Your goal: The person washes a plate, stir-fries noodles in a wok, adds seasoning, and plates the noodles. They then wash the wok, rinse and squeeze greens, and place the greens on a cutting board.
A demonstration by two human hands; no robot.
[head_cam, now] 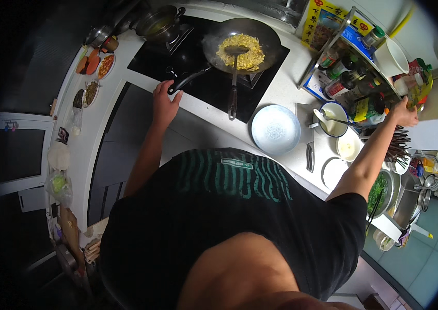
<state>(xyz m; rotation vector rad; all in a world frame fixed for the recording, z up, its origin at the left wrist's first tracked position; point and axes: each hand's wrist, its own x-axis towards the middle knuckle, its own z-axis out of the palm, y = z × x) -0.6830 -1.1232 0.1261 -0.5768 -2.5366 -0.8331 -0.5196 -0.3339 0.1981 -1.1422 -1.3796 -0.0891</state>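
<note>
At the hob's front edge, my left hand (167,101) has its fingers and thumb around the end of the black wok handle (190,79). The wok (269,37) sits on the black hob and holds steaming yellow shredded food (255,58). A metal spatula (234,83) rests in it, its handle hanging over the near rim. Far to the right, my right hand (405,114) is at the lower edge of a yellow packet (421,92) beside the seasoning rack. Its fingertips are partly hidden, so the grip is unclear. A pale blue plate (276,130) lies on the counter between my hands.
A rack (306,79) of sauce bottles stands by the wall. Before it are an enamel mug (337,110) with spoons, a small bowl (348,149) and a knife (310,157). Greens fill a metal bowl (378,190). A pot (159,27) and filled dishes (106,66) stand left.
</note>
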